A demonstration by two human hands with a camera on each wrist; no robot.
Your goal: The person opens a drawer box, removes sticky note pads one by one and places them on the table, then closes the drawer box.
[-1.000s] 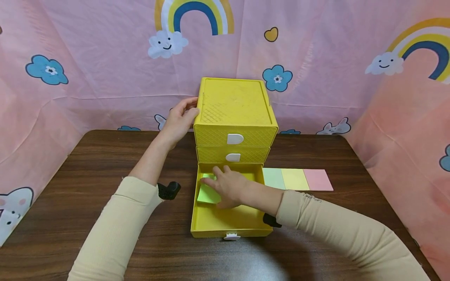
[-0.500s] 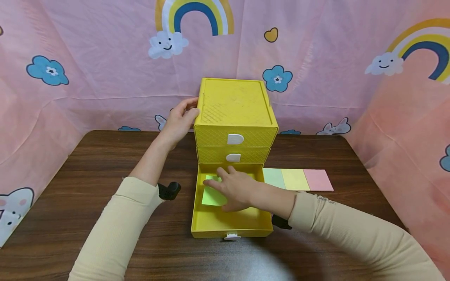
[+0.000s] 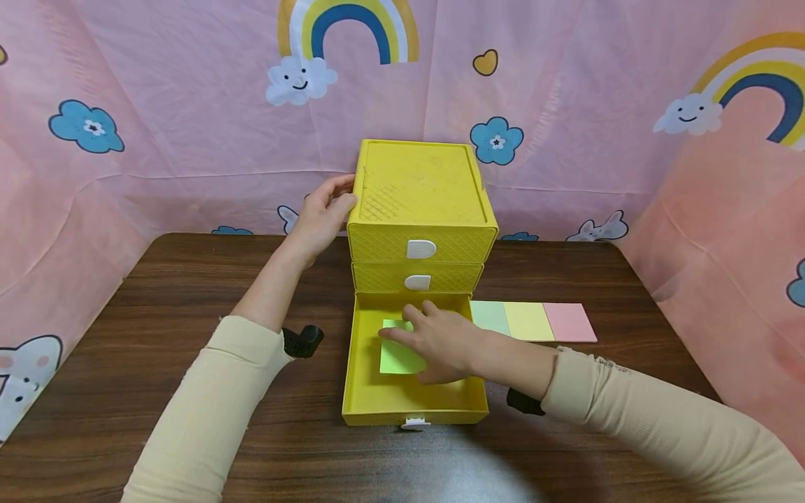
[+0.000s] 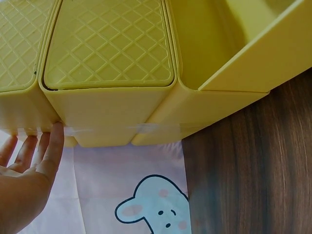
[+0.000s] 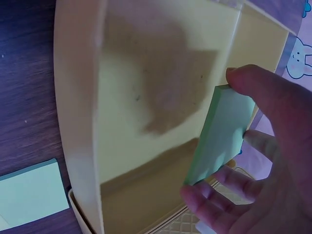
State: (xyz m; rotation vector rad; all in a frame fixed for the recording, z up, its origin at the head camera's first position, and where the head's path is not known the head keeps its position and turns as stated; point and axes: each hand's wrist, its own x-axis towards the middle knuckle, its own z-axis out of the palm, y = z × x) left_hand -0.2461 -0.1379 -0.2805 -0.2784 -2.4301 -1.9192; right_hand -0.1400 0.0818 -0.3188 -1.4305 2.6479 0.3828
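Note:
A yellow drawer cabinet [image 3: 421,183] stands at the back of the table, its bottom drawer [image 3: 409,400] pulled out. My left hand [image 3: 322,218] rests against the cabinet's left side near the top; in the left wrist view its fingers [image 4: 54,151] lie extended along the side wall. Over the open drawer, my right hand [image 3: 443,346] holds a bright green sticky note pad [image 3: 396,360]. From the right wrist view, the thumb and fingers grip the pad [image 5: 222,136] by its edges, tilted, and its shadow falls on the drawer floor.
Right of the drawer lie a pale green pad [image 3: 490,318], a yellow pad [image 3: 528,321] and a pink pad [image 3: 569,322] in a row. White tabs mark the two closed upper drawers [image 3: 383,243]. A pink printed cloth [image 3: 207,126] hangs behind the table.
My right hand has moved right and slightly toward me with the green sticky note pad, from the drawer's left side to its middle. My left hand stays on the cabinet.

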